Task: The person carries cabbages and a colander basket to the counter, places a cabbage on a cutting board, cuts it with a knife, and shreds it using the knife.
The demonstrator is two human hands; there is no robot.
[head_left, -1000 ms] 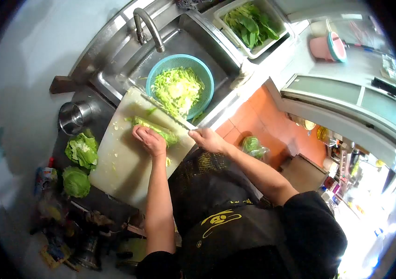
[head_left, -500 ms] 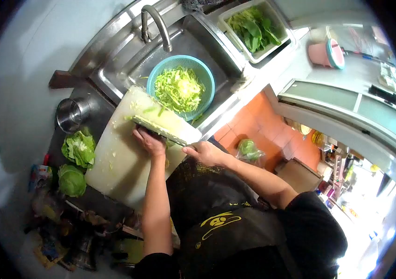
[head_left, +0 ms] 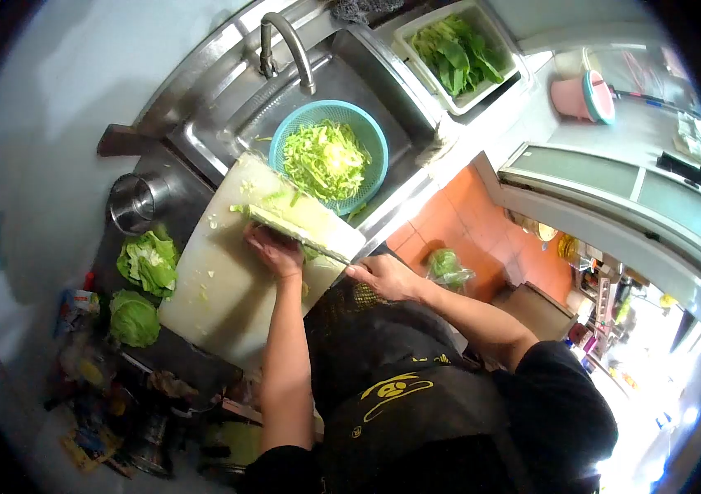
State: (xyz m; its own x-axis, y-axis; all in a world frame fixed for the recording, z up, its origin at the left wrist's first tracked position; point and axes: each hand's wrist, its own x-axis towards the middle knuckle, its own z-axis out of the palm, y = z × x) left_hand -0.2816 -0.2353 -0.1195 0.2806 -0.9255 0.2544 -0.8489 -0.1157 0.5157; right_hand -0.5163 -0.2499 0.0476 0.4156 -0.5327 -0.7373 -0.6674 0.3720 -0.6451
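My right hand (head_left: 383, 277) is closed round the handle of a kitchen knife (head_left: 305, 235), whose broad blade lies across the cutting board and carries pale green shreds. Close behind the blade, my left hand (head_left: 276, 251) has curled fingers, partly hidden by the knife; what they grip cannot be made out. Under both is a white cutting board (head_left: 219, 272) with scattered cabbage bits. Beyond the board's far edge, a blue colander (head_left: 381, 156) in the sink holds shredded cabbage (head_left: 326, 160).
Left of the board are a cut cabbage (head_left: 149, 263), a round cabbage (head_left: 134, 319) and a metal bowl (head_left: 138, 202). A faucet (head_left: 291, 45) arches over the steel sink (head_left: 383, 95). A white bin (head_left: 470, 105) holds leafy greens. A bagged cabbage (head_left: 445, 267) lies on the floor.
The whole view has shifted slightly right and down. The knife's blade has tilted a little, showing more of its shred-covered face. Both hands stay close to where they were on the board.
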